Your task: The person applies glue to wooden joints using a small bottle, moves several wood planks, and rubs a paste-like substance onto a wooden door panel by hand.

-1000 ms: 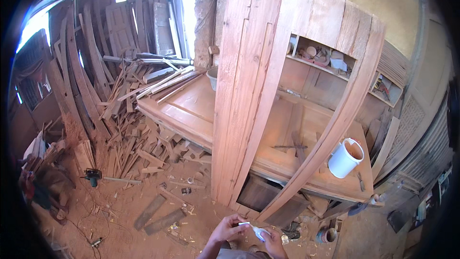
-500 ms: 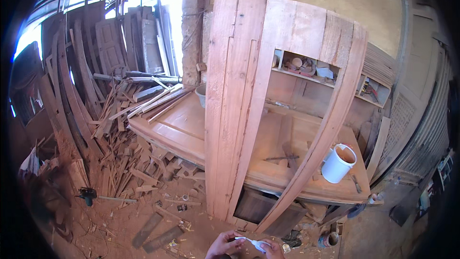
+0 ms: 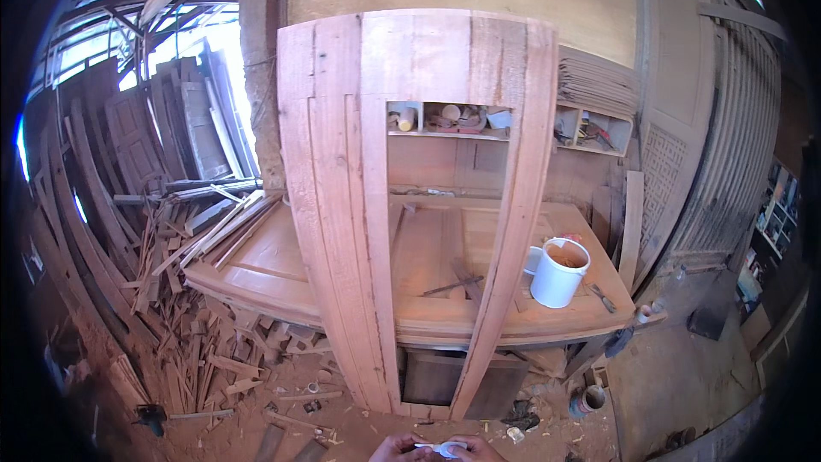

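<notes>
Low at the bottom edge, my left hand (image 3: 397, 447) and my right hand (image 3: 479, 450) meet around a small white squeeze bottle (image 3: 448, 448). My right hand grips its body, while the fingers of my left hand close on its thin nozzle end. Just beyond stands a tall reddish wooden door frame (image 3: 338, 180), upright, with a long rectangular opening. Its foot is near the floor, in front of a workbench. The lower parts of both hands are cut off by the picture's edge.
On the wooden workbench (image 3: 256, 248) stand a white bucket (image 3: 558, 278) and a brush (image 3: 602, 297). Behind is a shelf (image 3: 599, 133) with small items. Scrap wood (image 3: 201, 351) heaps up at left; an open tin (image 3: 587, 400) stands on the floor at right.
The view has turned right, so the frame and bench sit further left. My hands have drawn closer together on the bottle and sit lower in the picture.
</notes>
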A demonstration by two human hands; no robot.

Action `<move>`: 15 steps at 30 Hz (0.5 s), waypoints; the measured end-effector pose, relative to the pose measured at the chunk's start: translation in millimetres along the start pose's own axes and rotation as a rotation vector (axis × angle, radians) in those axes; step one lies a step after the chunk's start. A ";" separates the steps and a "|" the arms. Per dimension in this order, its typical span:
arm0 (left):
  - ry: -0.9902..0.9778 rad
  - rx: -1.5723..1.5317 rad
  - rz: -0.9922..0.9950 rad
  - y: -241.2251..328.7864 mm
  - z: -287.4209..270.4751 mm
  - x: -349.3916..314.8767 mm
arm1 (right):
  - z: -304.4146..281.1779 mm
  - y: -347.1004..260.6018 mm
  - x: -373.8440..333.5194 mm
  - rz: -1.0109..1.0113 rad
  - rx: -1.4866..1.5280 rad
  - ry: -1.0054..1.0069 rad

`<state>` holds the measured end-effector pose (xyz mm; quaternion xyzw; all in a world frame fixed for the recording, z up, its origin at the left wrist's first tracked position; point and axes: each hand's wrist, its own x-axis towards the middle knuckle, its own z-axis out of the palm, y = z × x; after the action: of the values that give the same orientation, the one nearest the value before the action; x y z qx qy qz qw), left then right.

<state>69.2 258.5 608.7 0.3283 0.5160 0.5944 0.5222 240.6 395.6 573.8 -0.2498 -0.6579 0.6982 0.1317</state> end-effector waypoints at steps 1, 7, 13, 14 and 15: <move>-0.022 -0.005 0.017 0.6 2.7 2.2 | -3.5 0.7 1.0 -0.004 -0.041 -0.001; 0.044 -0.092 -0.085 -0.4 28.5 12.9 | -32.9 -46.2 -16.8 -0.032 -0.176 -0.143; 0.457 0.327 0.178 -70.9 88.7 69.1 | -54.5 -59.4 -40.6 -0.104 -0.207 0.082; 0.535 0.196 0.232 -65.3 118.4 79.3 | -61.8 -48.0 -42.5 -0.183 -0.215 0.155; 0.532 0.219 0.189 -42.5 144.0 83.8 | -71.9 -46.3 -46.3 -0.207 -0.232 0.207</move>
<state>195.0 374.6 591.9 0.2620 0.6628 0.6463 0.2727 310.3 437.8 626.8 -0.2649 -0.7390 0.5711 0.2400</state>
